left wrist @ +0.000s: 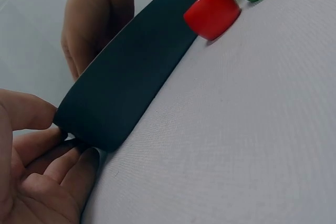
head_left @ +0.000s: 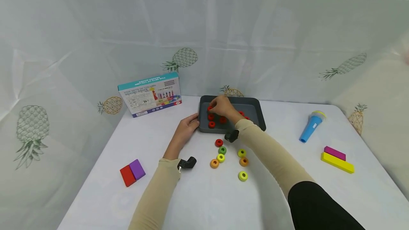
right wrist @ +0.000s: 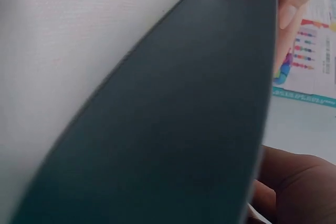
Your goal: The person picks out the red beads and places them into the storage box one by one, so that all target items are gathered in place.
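Observation:
A dark grey tray (head_left: pixel 260 116) stands toward the back of the white table, with several red ring beads (head_left: pixel 211 125) inside. My left hand (head_left: pixel 186 129) holds the tray's near left corner; in the left wrist view the thumb (left wrist: pixel 34 109) lies at the rim and the fingers bend against the outer wall. Inside the tray, my right hand (head_left: pixel 222 106) reaches to the left side, its fingertips pinching a red bead (head_left: pixel 210 108). In both wrist views the tray wall hides the right fingertips.
Before the tray lie a red bead (head_left: pixel 218 142), a green bead (head_left: pixel 222 150) and several yellow and orange beads (head_left: pixel 214 163). A box (head_left: pixel 153 94) stands back left, red and purple blocks (head_left: pixel 136 169) front left. At right are a toy microphone (head_left: pixel 311 127) and a yellow block (head_left: pixel 337 162).

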A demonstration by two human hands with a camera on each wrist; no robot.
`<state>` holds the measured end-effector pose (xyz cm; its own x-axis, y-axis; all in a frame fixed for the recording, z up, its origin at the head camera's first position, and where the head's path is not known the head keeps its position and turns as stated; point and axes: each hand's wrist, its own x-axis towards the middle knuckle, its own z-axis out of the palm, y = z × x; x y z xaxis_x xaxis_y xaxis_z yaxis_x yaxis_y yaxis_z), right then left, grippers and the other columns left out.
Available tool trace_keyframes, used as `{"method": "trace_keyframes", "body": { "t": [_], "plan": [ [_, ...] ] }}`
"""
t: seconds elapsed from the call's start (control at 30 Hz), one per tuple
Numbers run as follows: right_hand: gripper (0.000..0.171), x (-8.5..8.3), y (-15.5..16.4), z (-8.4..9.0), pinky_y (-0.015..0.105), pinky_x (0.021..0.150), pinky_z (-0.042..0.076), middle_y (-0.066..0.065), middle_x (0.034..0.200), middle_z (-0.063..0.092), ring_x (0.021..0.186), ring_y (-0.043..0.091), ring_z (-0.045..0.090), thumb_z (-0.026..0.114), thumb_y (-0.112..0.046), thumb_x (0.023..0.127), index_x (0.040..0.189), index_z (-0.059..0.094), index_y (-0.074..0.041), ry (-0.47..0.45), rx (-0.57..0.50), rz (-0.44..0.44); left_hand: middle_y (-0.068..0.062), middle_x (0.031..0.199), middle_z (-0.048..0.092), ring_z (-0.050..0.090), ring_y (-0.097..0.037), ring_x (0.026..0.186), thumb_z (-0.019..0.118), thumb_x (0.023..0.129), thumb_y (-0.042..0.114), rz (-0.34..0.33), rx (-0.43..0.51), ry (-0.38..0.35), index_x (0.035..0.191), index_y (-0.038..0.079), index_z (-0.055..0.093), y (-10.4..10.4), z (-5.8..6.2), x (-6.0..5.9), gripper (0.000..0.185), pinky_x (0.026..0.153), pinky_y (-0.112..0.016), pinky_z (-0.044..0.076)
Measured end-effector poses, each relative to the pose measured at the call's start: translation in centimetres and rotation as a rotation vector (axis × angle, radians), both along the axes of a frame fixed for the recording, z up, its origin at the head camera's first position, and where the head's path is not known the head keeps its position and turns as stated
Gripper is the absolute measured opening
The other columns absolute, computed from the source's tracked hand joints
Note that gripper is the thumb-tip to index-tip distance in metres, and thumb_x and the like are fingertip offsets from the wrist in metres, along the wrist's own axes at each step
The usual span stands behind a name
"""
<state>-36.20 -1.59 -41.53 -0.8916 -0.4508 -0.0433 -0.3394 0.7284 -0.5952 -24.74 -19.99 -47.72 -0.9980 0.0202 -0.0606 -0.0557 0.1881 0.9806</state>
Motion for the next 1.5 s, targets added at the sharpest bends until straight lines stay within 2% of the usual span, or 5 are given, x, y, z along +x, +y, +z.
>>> {"method": "trace_keyframes", "body": {
  "t": [0.57, 0.9, 1.03, 1.23, 1.5],
  "plan": [
    [0.034, -0.1, 0.0, -0.6, 0.043, 0.099, 0.056, 0.013, 0.120, 0.074, 0.114, 0.030, 0.066, 0.079, -0.014, 0.086, 0.118, 0.075, -0.004, 0.001, 0.030, -0.004, 0.000, 0.151, 0.055, 0.048, -0.019, 0.143, 0.055, 0.102, 0.025, 0.009, -0.024, 0.003, 0.149, 0.019, 0.052, 0.2, 0.0, 0.0, 0.047, 0.122, -0.043, 0.035],
    [0.036, 1.6, 1.2, 1.1, 0.041, 0.094, 0.058, 0.013, 0.117, 0.074, 0.106, 0.028, 0.069, 0.079, -0.017, 0.087, 0.119, 0.073, -0.001, 0.035, -0.077, 0.005, 0.000, 0.151, 0.055, 0.044, -0.021, 0.146, 0.056, 0.101, 0.028, 0.007, -0.057, 0.012, 0.149, 0.020, 0.053, 0.3, -0.2, 0.0, 0.049, 0.124, -0.046, 0.031],
    [0.032, 3.4, 1.8, 2.0, 0.040, 0.085, 0.059, 0.011, 0.110, 0.075, 0.096, 0.025, 0.070, 0.078, -0.020, 0.088, 0.115, 0.075, -0.003, 0.077, -0.106, -0.005, -0.001, 0.150, 0.056, 0.044, -0.020, 0.146, 0.057, 0.100, 0.029, 0.029, -0.072, 0.020, 0.148, 0.020, 0.054, 0.2, 0.0, 0.0, 0.048, 0.124, -0.046, 0.032],
    [0.030, 7.7, 3.7, 2.3, 0.032, 0.067, 0.055, 0.013, 0.107, 0.075, 0.078, 0.021, 0.064, 0.078, -0.021, 0.087, 0.111, 0.076, -0.003, 0.121, -0.134, -0.010, 0.001, 0.152, 0.054, 0.044, -0.018, 0.146, 0.057, 0.101, 0.028, 0.032, -0.064, -0.020, 0.149, 0.021, 0.053, 0.3, 0.0, 0.0, 0.049, 0.124, -0.043, 0.032],
    [0.024, 12.8, 5.8, 1.1, 0.029, 0.069, 0.051, 0.005, 0.098, 0.074, 0.083, 0.018, 0.059, 0.083, -0.020, 0.082, 0.102, 0.079, -0.008, 0.079, -0.155, -0.037, 0.001, 0.154, 0.051, 0.041, -0.018, 0.148, 0.057, 0.101, 0.029, 0.029, -0.077, -0.024, 0.150, 0.020, 0.051, 0.3, 0.1, -0.2, 0.050, 0.125, -0.042, 0.031]
  ]
}}
